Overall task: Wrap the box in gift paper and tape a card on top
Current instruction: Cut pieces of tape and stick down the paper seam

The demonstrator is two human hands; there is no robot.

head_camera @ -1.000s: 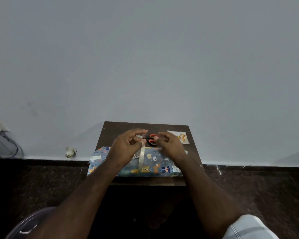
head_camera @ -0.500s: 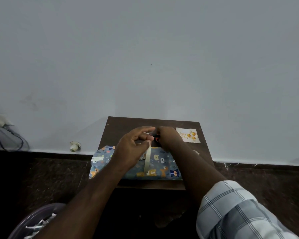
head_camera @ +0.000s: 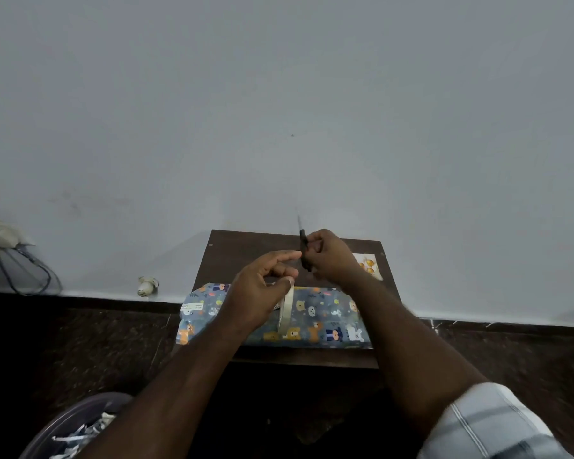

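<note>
Room: plain grey wall (head_camera: 279,111) fills most of the frame, dark speckled floor (head_camera: 80,342) along the bottom, pretty dim overall.
Tabletop: small dark brown tabletop (head_camera: 246,253) pushed against the wall, just below centre of the frame.
Wrapped box: the box (head_camera: 322,318) sits at the near edge of the tabletop, already covered in blue gift paper with little cartoon animals, lying flat, its left end sticking out past the tabletop's left edge.
Tape: a strip of pale tape (head_camera: 285,309) runs up off the top of the box to the left hand.
Left hand: left hand (head_camera: 259,293) hovers over the box's middle, thumb and fingers pinching the upper end of the tape, index finger stretched toward the right hand.
Right hand: right hand (head_camera: 328,256) is up above the far side of the tabletop, fingers curled round the handles of the scissors (head_camera: 303,241), blades pointing up at the wall.
Card: small pale card (head_camera: 368,266) with orange shapes, flat at the right rear of the tabletop, partly hidden by the right wrist.
Other stuff: white plug thing (head_camera: 148,285) on the floor by the wall, cables (head_camera: 27,276) at the left edge, a round bin (head_camera: 63,425) with paper scraps at lower left, checked sleeve (head_camera: 487,425) at lower right.
</note>
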